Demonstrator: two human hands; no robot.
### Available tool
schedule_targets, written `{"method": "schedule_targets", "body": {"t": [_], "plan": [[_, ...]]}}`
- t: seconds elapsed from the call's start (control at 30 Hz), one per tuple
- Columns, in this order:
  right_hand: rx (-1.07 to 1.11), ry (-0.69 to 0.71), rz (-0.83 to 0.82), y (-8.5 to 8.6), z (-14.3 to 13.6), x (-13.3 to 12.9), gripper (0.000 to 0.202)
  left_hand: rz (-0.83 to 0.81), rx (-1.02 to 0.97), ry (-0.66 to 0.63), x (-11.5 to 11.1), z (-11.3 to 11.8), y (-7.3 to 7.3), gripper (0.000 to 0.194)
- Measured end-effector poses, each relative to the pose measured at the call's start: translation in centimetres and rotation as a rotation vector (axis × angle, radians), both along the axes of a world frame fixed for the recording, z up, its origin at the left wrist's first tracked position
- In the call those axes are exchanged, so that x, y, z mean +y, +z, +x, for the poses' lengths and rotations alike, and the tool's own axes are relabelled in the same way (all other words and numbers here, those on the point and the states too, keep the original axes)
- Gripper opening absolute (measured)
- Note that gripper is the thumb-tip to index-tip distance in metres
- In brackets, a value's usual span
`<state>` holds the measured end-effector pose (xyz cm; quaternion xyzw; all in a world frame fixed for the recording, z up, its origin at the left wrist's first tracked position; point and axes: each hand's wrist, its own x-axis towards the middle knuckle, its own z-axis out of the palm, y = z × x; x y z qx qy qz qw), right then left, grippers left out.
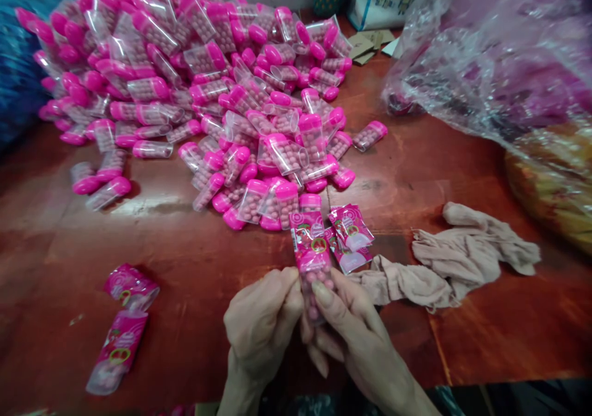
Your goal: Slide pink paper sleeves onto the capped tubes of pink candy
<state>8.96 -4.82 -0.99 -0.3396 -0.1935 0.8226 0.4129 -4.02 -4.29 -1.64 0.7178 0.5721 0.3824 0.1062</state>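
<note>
A small clear candy container (315, 308) filled with pink balls is held upright, tilted slightly, over the front of the table. A printed pink sleeve (309, 243) covers its upper part. My right hand (358, 323) grips the container's lower end from the right, thumb across its front. From the left, my left hand (266, 320) is closed, with its fingers pressed against the container's left edge just below the sleeve; its fingertips are partly hidden. Right behind the container lie several flat pink sleeves (352, 228).
A big heap of pink-capped containers (208, 89) covers the back left. Two sleeved containers (118, 348) lie at front left. A crumpled beige cloth (457, 259) is to the right. Behind it are clear plastic bags (499, 71) and cardboard pieces (367, 43). Blue plastic (23, 65) borders the left.
</note>
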Motion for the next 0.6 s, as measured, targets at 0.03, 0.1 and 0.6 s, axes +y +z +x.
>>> {"method": "schedule_targets", "body": {"t": [0.03,0.1,0.6], "plan": [[0.002,0.007,-0.001,0.0,0.0,0.1,0.018,-0.001,-0.016,0.0,-0.1,0.0,-0.1,0.016],[0.004,0.014,0.019,0.0,0.0,0.3,0.018,-0.005,-0.047,0.005,-0.2,0.1,-0.1,0.021],[-0.902,-0.066,0.563,-0.8,1.0,0.9,0.027,-0.807,-0.888,0.015,0.9,2.2,1.4,0.018]]}}
